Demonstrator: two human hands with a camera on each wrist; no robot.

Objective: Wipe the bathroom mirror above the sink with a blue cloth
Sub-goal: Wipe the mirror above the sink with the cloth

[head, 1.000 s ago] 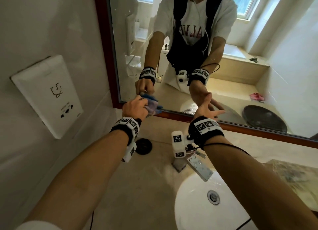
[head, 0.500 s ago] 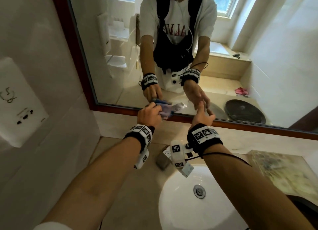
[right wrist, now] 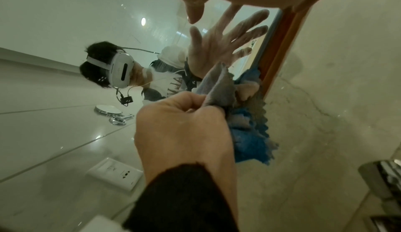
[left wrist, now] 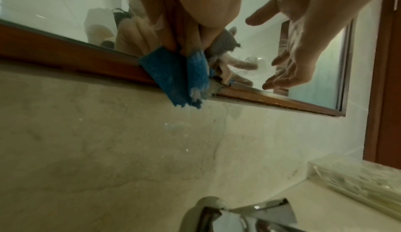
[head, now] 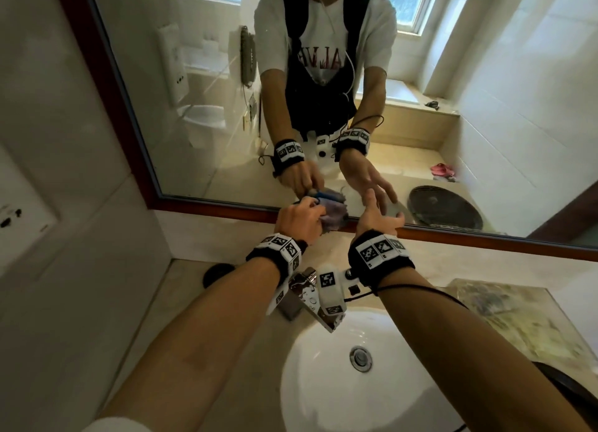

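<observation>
The left hand (head: 299, 219) bunches the frayed blue-and-grey cloth (head: 328, 212) in curled fingers against the wood-framed mirror (head: 420, 160), likely to scrub its bottom edge. The right hand (head: 377, 216) hovers beside it, fingers spread and empty, probably ready to brace.

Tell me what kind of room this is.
A bathroom, most likely in a home or hotel. A white sink with a chrome faucet sits under a wood-framed mirror, which reflects a toilet. The left hand holds a blue cloth at the mirror's lower edge.

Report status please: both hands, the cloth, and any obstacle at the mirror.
Left hand grips blue cloth at the mirror's lower frame. Right hand open, fingers spread near the glass. Nothing blocking the mirror.
</observation>
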